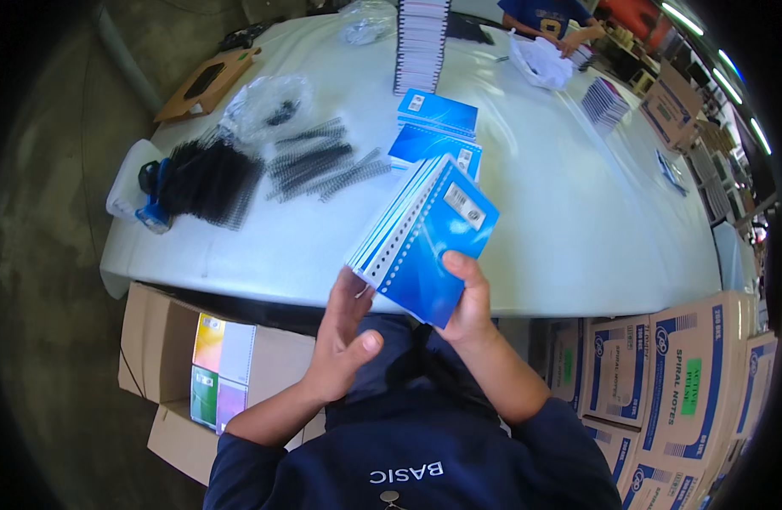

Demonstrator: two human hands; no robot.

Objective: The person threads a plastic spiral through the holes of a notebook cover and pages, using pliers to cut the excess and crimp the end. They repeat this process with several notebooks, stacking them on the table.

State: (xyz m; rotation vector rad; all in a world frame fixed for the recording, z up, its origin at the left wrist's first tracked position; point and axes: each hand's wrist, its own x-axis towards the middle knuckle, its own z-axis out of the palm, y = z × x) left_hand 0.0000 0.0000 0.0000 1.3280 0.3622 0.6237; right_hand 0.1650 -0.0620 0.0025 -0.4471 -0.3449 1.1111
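A thick bundle of blue-covered notebooks (438, 242) is tilted up in front of me, above the near edge of the table. Punched holes run down its left side, and no coil is in them. My right hand (472, 302) is closed around the lower right side, thumb on the front cover. My left hand (344, 340) is at the lower left corner, fingertips partly hidden behind the pages and thumb spread away. Just beyond lie more blue notebooks (433, 146) in piles on the white table (578, 221). Loose black spiral coils (310, 161) lie to their left.
A tall stack of bound notebooks (421, 51) stands at the back. A heap of black coils (212, 183) and a clear plastic bag (268, 102) lie left. An open carton (149, 340) holds colourful notebooks; closed cartons (688, 374) are stacked right. Another person (544, 17) handles a white bag.
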